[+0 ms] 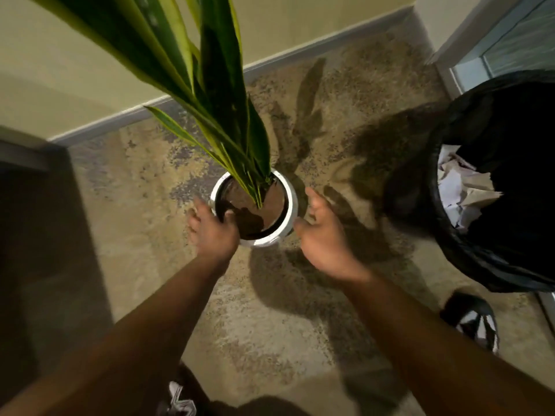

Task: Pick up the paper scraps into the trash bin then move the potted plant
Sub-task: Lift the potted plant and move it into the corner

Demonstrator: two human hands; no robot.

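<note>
Between both sets of fingers, on mottled carpet (168,175), potted plant (255,205) in a white pot. Left hand (210,228) gripping the near-left rim, thumb hooked inside; right hand (322,235) spread loose just beside the right wall, contact unclear. Right of those fingers, trash bin (450,229) holding paper scraps (459,190); long leaves overhead, shoe (474,319) behind.

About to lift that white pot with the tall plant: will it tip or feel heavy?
Probably top-heavy: the long leaves rise far above the small white pot, so it may tip if jerked. Likely weighty for its size, being full of soil. The left hand grips its rim; the right hand is beside it.
</note>
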